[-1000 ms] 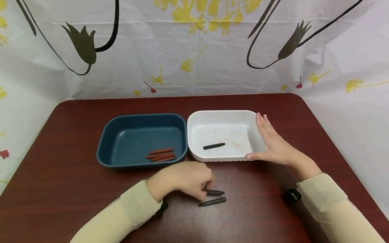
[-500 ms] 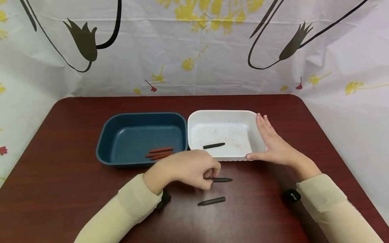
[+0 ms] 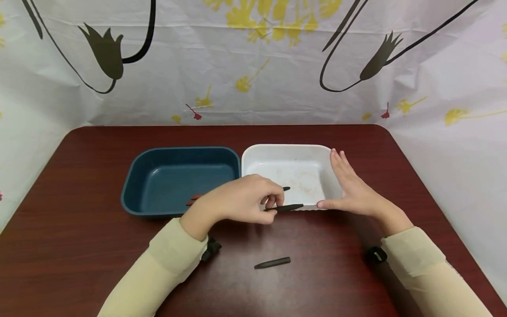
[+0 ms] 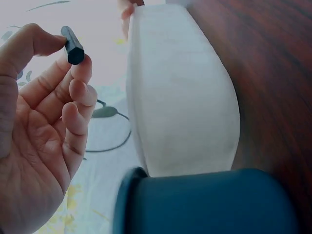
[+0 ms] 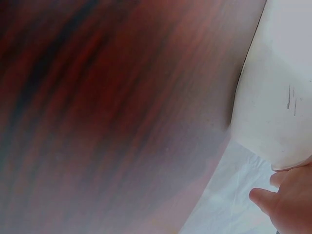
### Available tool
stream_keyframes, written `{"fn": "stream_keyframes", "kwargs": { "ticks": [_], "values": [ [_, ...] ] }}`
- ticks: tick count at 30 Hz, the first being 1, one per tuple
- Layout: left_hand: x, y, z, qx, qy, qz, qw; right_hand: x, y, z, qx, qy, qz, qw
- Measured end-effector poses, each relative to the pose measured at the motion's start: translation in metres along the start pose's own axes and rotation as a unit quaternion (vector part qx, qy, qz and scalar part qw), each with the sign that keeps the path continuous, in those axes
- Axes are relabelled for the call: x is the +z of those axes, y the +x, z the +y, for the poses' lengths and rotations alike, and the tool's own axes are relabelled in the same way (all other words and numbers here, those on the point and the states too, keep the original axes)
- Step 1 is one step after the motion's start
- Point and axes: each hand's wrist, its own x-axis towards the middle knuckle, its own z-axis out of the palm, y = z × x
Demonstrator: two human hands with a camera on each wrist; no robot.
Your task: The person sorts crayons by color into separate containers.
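The left hand (image 3: 237, 200) pinches a black crayon (image 3: 288, 207) at the white tray's (image 3: 285, 152) near rim. The right hand (image 3: 352, 191), fingers straight, rests against the tray's right side.

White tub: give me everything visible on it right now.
The white tub is a shallow rectangular bin with rounded corners, plastic by its look, upright on the dark red table. Its floor shows faint reddish-brown smudges. It stands next to the blue tub on its left; whether they touch is unclear. One black crayon lies inside, partly hidden. The right hand rests flat along its right wall, thumb at the near corner. The left hand holds another black crayon over the near rim.
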Motion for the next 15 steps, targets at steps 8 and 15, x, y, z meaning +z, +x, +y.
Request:
{"fn": "stream_keyframes", "kwargs": {
  "ticks": [8, 15],
  "values": [
    [0.002, 0.005, -0.019, -0.037, -0.021, 0.053, 0.9977, -0.001, -0.001, -0.002, 0.001, -0.001, -0.002, 1.000],
    [0.007, 0.012, -0.028, -0.066, 0.017, 0.042, 0.9968, 0.001, 0.000, 0.000, -0.008, 0.006, 0.003, 1.000]
  ]
}}
